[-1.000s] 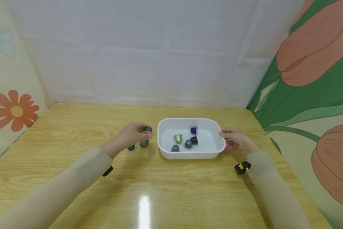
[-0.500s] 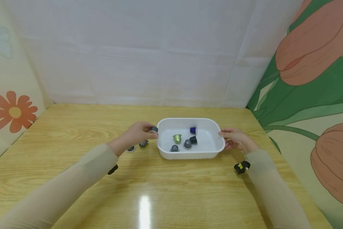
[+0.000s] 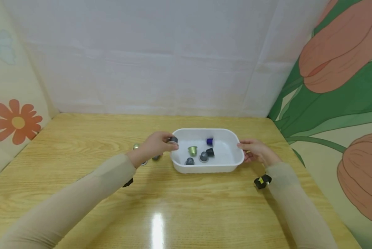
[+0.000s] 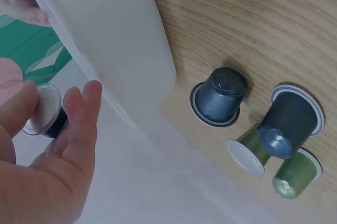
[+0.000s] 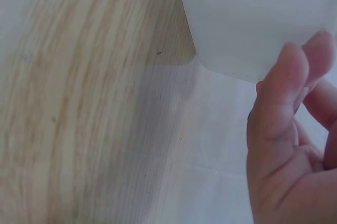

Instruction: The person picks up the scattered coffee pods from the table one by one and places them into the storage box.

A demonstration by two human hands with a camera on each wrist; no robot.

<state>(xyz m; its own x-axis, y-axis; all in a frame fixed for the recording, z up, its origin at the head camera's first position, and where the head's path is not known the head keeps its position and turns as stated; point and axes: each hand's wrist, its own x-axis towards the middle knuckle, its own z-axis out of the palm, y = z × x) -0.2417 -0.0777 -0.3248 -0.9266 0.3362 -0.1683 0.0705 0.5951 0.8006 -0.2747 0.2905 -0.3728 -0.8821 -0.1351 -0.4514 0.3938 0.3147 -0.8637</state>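
Note:
My left hand (image 3: 153, 147) pinches a dark grey coffee capsule (image 3: 174, 139) over the left rim of a white plastic bin (image 3: 209, 168). In the left wrist view, the silver lid of this coffee capsule (image 4: 44, 110) faces the camera between thumb and fingers. My right hand (image 3: 256, 150) grips the bin's right end, thumb at the rim and other fingers outside. Inside the bin lie a purple capsule (image 3: 210, 141), a green capsule (image 3: 192, 150), a black capsule (image 3: 210, 152) and two grey capsules (image 3: 203, 156).
Left of the bin, the left wrist view shows two dark capsules (image 4: 220, 98) and two green capsules (image 4: 298, 174) on the wooden table (image 3: 186, 204). The left arm partly hides them in the head view. A white sheet (image 3: 161, 62) hangs behind the table.
My left hand has moved right with the dark grey capsule, from beside the bin to over its left rim. The right hand and the bin have stayed in place.

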